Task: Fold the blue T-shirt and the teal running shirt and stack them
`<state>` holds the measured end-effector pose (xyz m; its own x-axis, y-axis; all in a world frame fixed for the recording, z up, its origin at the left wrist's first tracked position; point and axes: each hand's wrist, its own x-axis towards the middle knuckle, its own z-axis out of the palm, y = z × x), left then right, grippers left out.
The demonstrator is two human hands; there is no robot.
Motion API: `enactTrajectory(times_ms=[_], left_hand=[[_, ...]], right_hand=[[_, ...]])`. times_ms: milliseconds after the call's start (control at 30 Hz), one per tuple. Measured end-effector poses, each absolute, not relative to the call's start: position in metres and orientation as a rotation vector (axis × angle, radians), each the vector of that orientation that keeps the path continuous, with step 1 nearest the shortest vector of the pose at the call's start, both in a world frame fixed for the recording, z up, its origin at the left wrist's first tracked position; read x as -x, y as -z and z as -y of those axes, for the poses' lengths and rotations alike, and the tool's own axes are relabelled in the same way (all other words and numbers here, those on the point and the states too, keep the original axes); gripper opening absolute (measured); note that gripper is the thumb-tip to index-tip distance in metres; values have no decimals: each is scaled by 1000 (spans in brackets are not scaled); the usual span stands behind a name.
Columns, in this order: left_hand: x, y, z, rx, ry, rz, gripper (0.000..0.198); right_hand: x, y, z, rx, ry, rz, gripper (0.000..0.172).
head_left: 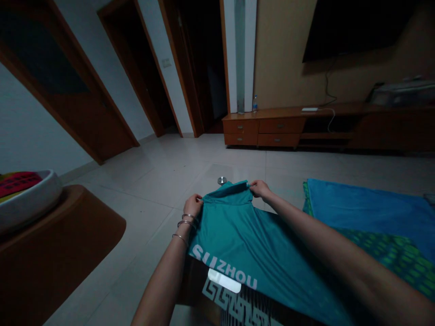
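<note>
A teal shirt point(244, 240) with white lettering "SUZHOU" lies spread in front of me, its collar pointing away. My left hand point(193, 206) is closed, pinching the left end of the collar; bangles ring that wrist. My right hand point(260, 189) is closed too, pinching the right end of the collar. Both arms stretch forward over the shirt, which lies on a dark patterned surface point(244, 308).
A blue and green cloth point(370, 217) lies to the right. A brown rounded table point(57, 244) at left carries a white bowl point(30, 199). A low wooden cabinet point(268, 129) with a bottle point(254, 103) stands at the far wall. A small metal fitting point(222, 180) sits on the tiled floor.
</note>
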<state>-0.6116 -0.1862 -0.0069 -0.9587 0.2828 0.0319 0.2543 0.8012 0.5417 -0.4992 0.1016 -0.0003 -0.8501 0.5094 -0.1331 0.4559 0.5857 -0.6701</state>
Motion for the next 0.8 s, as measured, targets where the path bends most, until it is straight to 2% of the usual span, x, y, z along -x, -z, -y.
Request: enactTrajectory(times_ms=[100, 200, 300, 533, 733, 800], left_hand=[[614, 10, 188, -453, -852, -2938, 22], [616, 10, 189, -466, -824, -2914, 22], [616, 11, 189, -482, -800, -2897, 25], [603, -8, 186, -571, -708, -2952, 18], [580, -39, 177, -1010, -513, -2737, 15], [568, -43, 175, -1084, -440, -2680, 15]], right_hand=[[507, 4, -113, 777, -1038, 2879, 21], [525, 0, -114, 712, -840, 2931, 34], [553, -2, -108, 559, -704, 2942, 36], [602, 5, -104, 407, -615, 3053, 38], [603, -5, -118, 281, -732, 3165, 16], [597, -10, -122, 207, -811, 3140, 16]])
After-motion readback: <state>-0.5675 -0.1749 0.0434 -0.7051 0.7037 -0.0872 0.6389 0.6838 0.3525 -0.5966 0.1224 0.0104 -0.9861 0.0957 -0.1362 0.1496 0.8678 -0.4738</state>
